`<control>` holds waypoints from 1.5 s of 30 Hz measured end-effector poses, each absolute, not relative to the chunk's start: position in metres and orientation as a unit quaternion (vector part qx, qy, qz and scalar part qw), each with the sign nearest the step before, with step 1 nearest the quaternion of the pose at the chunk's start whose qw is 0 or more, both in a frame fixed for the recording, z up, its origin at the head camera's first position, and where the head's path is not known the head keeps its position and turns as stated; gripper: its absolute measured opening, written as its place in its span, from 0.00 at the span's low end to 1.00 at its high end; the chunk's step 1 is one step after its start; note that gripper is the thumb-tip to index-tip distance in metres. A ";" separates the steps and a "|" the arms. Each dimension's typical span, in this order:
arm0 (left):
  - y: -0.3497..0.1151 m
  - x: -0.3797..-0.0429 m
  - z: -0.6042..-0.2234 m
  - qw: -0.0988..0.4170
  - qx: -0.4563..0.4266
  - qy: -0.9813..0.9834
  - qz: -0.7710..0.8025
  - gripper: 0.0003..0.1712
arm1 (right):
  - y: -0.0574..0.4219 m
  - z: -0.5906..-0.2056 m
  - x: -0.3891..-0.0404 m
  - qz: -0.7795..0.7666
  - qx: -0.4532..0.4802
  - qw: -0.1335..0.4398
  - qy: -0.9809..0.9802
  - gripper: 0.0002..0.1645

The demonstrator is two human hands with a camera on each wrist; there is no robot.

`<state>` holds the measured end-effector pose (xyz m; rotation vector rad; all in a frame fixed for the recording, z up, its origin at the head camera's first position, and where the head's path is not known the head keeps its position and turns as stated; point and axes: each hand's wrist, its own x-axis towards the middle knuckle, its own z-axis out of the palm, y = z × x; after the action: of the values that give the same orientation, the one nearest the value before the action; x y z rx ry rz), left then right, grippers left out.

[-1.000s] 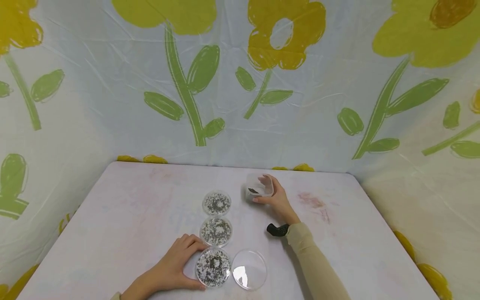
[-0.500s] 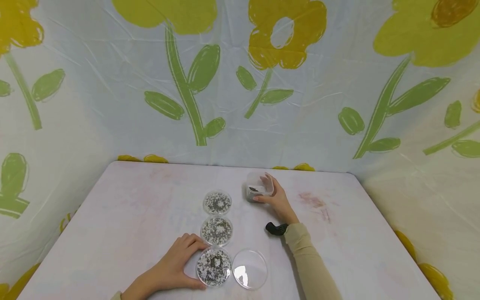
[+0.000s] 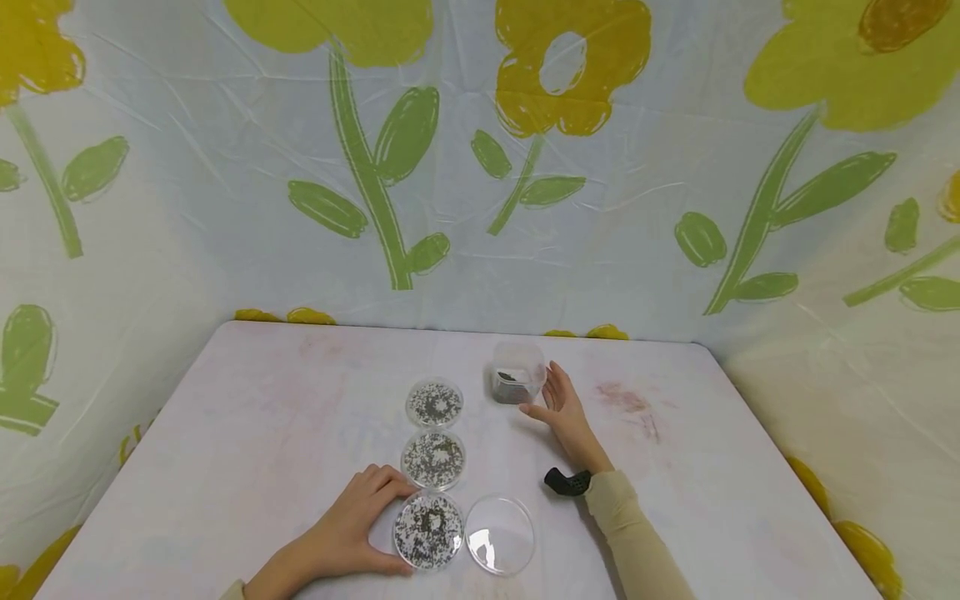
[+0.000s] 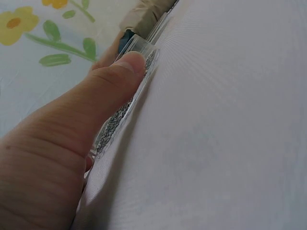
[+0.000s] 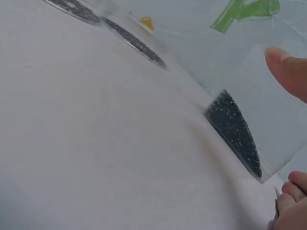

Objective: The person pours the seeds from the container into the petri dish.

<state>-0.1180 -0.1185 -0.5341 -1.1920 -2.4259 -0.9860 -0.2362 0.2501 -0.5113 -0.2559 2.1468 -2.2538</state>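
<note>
My left hand [image 3: 352, 527] grips the nearest petri dish [image 3: 428, 531], thumb on its near side and fingers at the far side. Dark grains are scattered over white in that dish; in the left wrist view the thumb [image 4: 108, 84] presses its rim. The right hand [image 3: 566, 417] stands just right of a clear square plastic container [image 3: 517, 371], its thumb and fingers spread apart and holding nothing. Dark grains [image 5: 233, 134] lie heaped at the bottom of that container in the right wrist view. Parts of the left fingers are hidden behind the dish.
Two more petri dishes, a middle one [image 3: 433, 459] and a far one [image 3: 435, 403], line up beyond the gripped dish. A clear round lid [image 3: 500, 535] lies flat to its right. A flowered cloth [image 3: 600, 250] hangs behind the pale table [image 3: 285, 417].
The right hand has let go of the clear container and drawn back to the right and nearer. The container now stands upright on the table. The left hand has stayed on its dish.
</note>
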 end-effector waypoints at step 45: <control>-0.119 -0.117 -0.531 0.111 -0.402 -0.842 -0.342 0.48 | 0.236 -0.514 -0.104 -0.369 -0.455 -0.037 0.809 0.69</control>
<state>-0.1174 -0.1191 -0.5307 -1.1819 -2.4727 -1.0031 -0.1039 0.2359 -0.5144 -1.4646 2.6053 -1.1884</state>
